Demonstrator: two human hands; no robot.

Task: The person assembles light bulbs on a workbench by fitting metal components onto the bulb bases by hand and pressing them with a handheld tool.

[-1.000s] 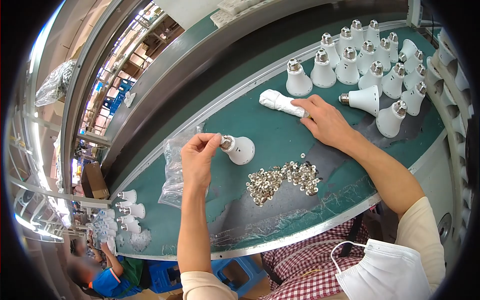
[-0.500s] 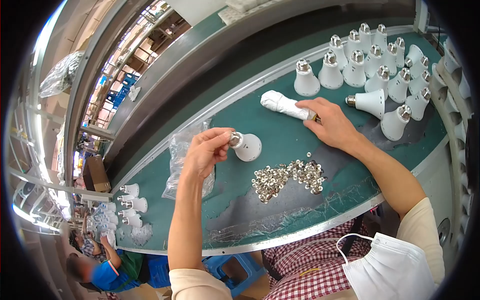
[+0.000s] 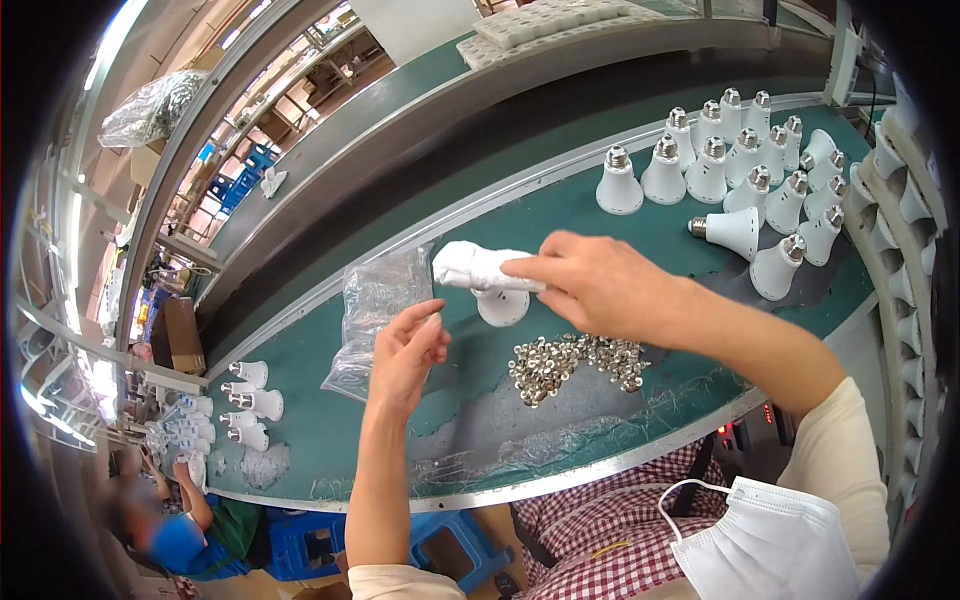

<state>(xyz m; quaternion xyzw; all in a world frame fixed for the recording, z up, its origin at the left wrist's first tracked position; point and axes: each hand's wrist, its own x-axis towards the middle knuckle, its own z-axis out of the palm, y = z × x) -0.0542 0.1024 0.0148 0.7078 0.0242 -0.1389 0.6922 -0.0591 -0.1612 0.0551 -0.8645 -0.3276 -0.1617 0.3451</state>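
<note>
My right hand (image 3: 610, 285) is closed around a white cloth-wrapped tool (image 3: 475, 266), held almost level. Directly under its wrapped end stands a white light bulb (image 3: 502, 309); the wrapping hides the bulb's cap, and I cannot tell whether they touch. Just left of the bulb is my left hand (image 3: 405, 355), off the bulb, its index finger and thumb apart and nothing between them. In front of the bulb lies a heap of small metal contact caps (image 3: 560, 366) on the green mat.
Several white bulbs with metal screw caps (image 3: 665, 172) stand at the right, one lying on its side (image 3: 728, 232). A clear plastic bag (image 3: 380, 310) lies at the left, with more bulbs (image 3: 262, 403) beyond it. Co-workers sit at the far left. Trays of bulbs (image 3: 900, 270) line the right edge.
My right hand has lifted the wrapped tool from the table and brought it left over the bulb. The left hand has let go of the bulb's cap and drawn slightly nearer.
</note>
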